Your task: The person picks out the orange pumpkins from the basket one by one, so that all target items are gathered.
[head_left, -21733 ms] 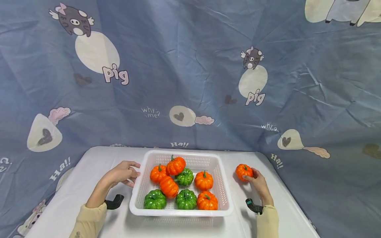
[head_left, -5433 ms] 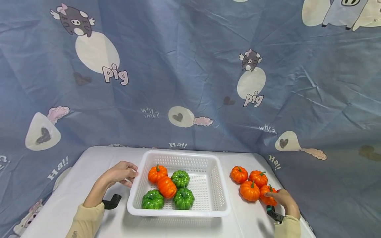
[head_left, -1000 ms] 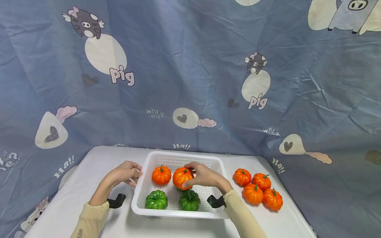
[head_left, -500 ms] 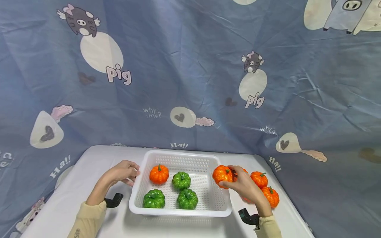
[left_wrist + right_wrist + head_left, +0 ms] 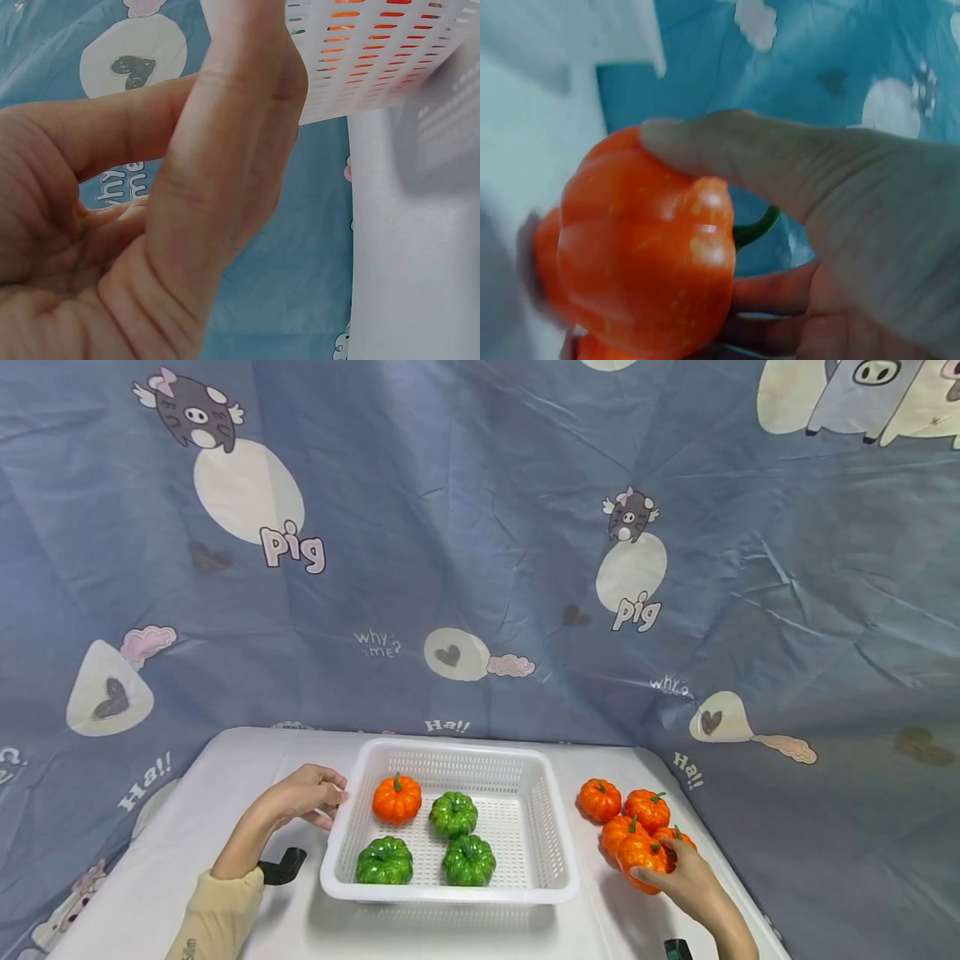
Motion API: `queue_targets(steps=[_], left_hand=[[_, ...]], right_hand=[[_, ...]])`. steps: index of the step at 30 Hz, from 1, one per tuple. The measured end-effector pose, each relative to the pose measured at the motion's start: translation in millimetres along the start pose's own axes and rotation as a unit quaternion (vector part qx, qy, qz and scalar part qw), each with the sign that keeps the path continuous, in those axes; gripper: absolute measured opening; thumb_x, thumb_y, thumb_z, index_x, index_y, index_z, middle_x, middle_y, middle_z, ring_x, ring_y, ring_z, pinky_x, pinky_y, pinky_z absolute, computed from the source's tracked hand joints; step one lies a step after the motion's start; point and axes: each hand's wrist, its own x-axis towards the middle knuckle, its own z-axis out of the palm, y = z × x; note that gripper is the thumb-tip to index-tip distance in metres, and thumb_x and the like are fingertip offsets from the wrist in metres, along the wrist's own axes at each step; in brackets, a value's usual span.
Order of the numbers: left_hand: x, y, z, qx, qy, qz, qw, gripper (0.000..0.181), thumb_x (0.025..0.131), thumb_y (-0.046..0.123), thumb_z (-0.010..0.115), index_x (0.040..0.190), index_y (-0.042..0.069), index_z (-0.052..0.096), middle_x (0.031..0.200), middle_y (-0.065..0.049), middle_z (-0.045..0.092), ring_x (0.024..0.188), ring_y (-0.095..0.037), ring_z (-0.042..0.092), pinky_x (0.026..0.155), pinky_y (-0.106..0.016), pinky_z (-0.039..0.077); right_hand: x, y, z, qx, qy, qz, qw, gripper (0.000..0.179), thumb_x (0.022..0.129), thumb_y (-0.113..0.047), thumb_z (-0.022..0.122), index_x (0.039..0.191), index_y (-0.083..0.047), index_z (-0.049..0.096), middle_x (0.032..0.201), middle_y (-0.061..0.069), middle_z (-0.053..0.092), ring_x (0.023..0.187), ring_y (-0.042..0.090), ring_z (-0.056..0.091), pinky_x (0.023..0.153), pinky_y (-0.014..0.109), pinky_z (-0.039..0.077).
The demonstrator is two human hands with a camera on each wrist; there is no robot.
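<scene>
My right hand (image 5: 693, 881) grips a small orange pumpkin (image 5: 641, 862) at the table's right side. In the right wrist view, the thumb lies across the upper side of this pumpkin (image 5: 641, 247), with fingers beneath. It hangs over or against several other orange pumpkins (image 5: 647, 810), partly covering two of them. My left hand (image 5: 303, 797) is at the left wall of a white plastic basket (image 5: 517, 893), fingers loosely bent, holding nothing; whether the fingertips touch the rim is unclear. Inside the basket sit one orange pumpkin (image 5: 397, 799) and three green pumpkins (image 5: 453, 815).
A white-covered table (image 5: 420, 935) bears everything. Behind and beside it hangs a blue cloth (image 5: 480, 527) printed with pigs. The basket's perforated wall (image 5: 375, 52) shows in the left wrist view.
Orange pumpkins have gone from the basket to a cluster on the right. Within the last second, my right hand carried another from the basket to that cluster. The left hand stays put.
</scene>
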Motion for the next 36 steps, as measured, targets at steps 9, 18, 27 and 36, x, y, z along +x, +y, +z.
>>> queue_targets(steps=[9, 18, 27, 36], left_hand=[[-1.8, -1.8, -2.0, 0.003, 0.002, -0.007, 1.0000, 0.036, 0.090, 0.007, 0.054, 0.119, -0.013, 0.051, 0.091, -0.013, 0.066, 0.074, -0.017, 0.064, 0.064, -0.036, 0.061], [-1.6, -2.3, -0.5, 0.000, 0.005, -0.011, 0.9999, 0.035, 0.089, 0.007, 0.054, 0.119, -0.013, 0.052, 0.091, -0.013, 0.065, 0.075, -0.018, 0.064, 0.064, -0.036, 0.061], [-1.0, 0.8, -0.1, -0.001, 0.001, -0.003, 1.0000, 0.036, 0.089, 0.007, 0.054, 0.119, -0.013, 0.052, 0.091, -0.015, 0.065, 0.076, -0.018, 0.064, 0.064, -0.035, 0.062], [1.0, 1.2, 1.2, -0.003, 0.003, -0.006, 1.0000, 0.036, 0.090, 0.008, 0.055, 0.119, -0.013, 0.053, 0.090, -0.015, 0.065, 0.074, -0.018, 0.065, 0.064, -0.036, 0.062]], right_hand=[[7.3, 38.4, 19.7, -0.021, 0.000, 0.029, 0.9993, 0.094, 0.076, -0.047, 0.077, 0.126, 0.025, 0.042, 0.126, 0.045, 0.046, 0.119, 0.058, 0.043, 0.098, 0.063, 0.041], [25.9, 42.3, 34.1, 0.005, 0.016, 0.042, 0.9990, 0.093, 0.075, -0.041, 0.079, 0.130, 0.021, 0.037, 0.128, 0.043, 0.043, 0.121, 0.056, 0.041, 0.103, 0.065, 0.036], [32.7, 37.5, 35.9, 0.004, 0.016, 0.052, 0.9985, 0.096, 0.077, -0.042, 0.078, 0.135, 0.019, 0.033, 0.134, 0.043, 0.036, 0.124, 0.054, 0.038, 0.106, 0.066, 0.033], [27.3, -10.1, 21.1, 0.006, 0.047, -0.021, 0.9987, 0.092, 0.082, -0.039, 0.074, 0.140, 0.016, 0.029, 0.140, 0.039, 0.034, 0.128, 0.053, 0.036, 0.105, 0.066, 0.034]])
